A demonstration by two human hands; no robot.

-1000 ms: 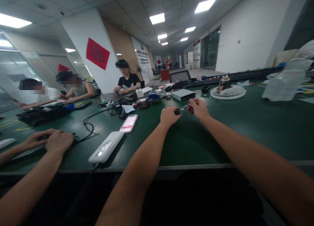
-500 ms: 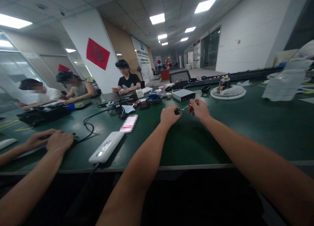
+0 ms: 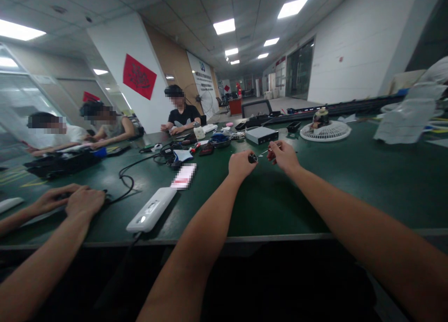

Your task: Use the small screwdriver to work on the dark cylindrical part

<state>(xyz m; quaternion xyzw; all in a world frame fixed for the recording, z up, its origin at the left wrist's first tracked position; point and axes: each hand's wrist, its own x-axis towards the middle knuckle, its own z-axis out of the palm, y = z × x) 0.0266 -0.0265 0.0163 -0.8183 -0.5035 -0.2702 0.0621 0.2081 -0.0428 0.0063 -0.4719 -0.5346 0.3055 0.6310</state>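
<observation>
Lots of open green bench [image 3: 276, 205] up to the edge; left hand [image 3: 241, 165] and right hand [image 3: 284, 156] pinch a thin metal rod [image 3: 268, 150], black at one end.

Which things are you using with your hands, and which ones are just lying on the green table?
In use: left hand holding a small black cylinder; right hand pinching a thin metal shaft.

Just lying about: grey metal box; round white fan grille; metal bowl; long white plastic device.
</observation>
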